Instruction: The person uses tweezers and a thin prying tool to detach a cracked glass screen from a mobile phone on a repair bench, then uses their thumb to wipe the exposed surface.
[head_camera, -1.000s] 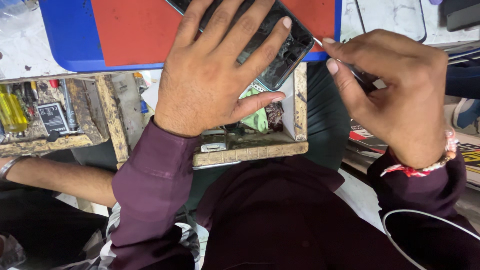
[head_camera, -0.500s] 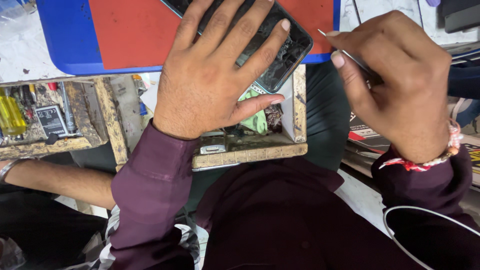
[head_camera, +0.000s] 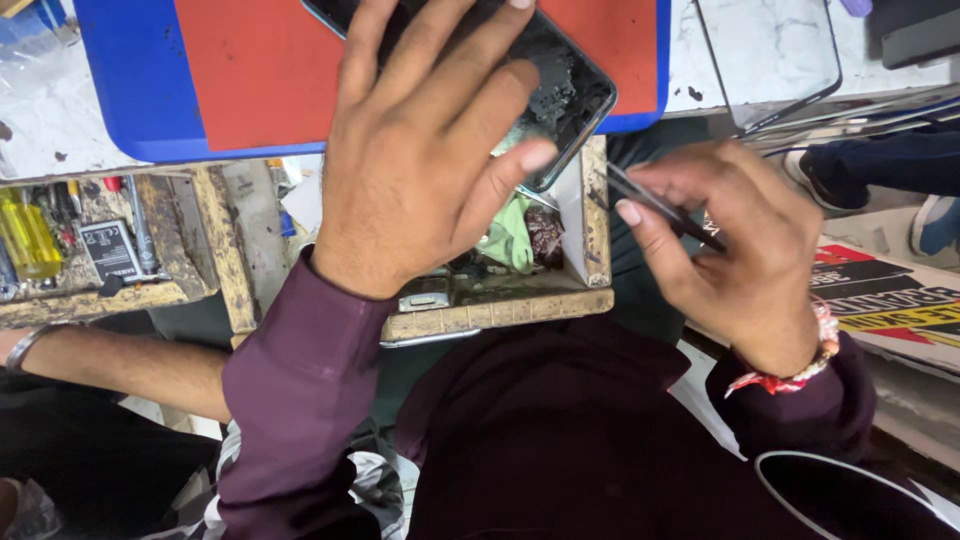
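My left hand (head_camera: 430, 150) lies flat with spread fingers on a dark opened phone (head_camera: 570, 85), pressing it onto a red mat (head_camera: 250, 70) on a blue board (head_camera: 120, 80). The phone's lower right corner sticks out past the board's edge. To the right and a little below it, my right hand (head_camera: 740, 250) pinches thin dark tweezers (head_camera: 660, 205) between thumb and fingers. The tweezers' tips point left, toward the wooden drawer's right wall, apart from the phone.
An open wooden drawer (head_camera: 500, 310) below the board holds a green cloth (head_camera: 512, 240) and small parts. A second drawer (head_camera: 110, 290) at left holds a yellow-handled screwdriver (head_camera: 28, 235) and a flat battery. Another person's forearm (head_camera: 110, 365) lies at lower left. A glass panel (head_camera: 770, 50) rests upper right.
My right hand has drawn the tweezers down and away from the phone's edge. The view has shifted closer; my left hand stays on the phone.
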